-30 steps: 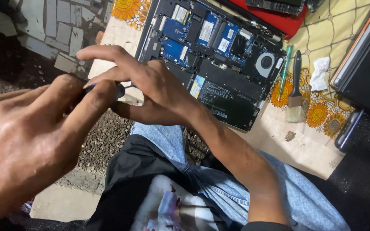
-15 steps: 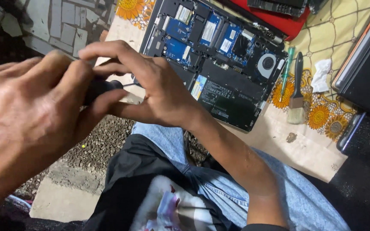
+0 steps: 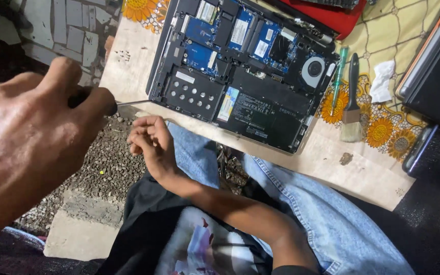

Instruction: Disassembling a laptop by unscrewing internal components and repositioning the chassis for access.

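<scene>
The left hand is gripping a black-handled metal screwdriver tightly; the right hand is curling loosely closed, holding nothing visible, beside the opened dark-grey laptop.

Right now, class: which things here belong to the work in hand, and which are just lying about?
In use:
left hand gripping a screwdriver
right hand, closed, holding nothing visible
opened laptop, circuit boards exposed

Lying about:
brush
green screwdriver
crumpled tissue
loose screws

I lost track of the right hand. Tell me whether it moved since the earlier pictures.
Yes. The right hand let go of the screwdriver and dropped below the laptop's near edge, toward the lap.
</scene>
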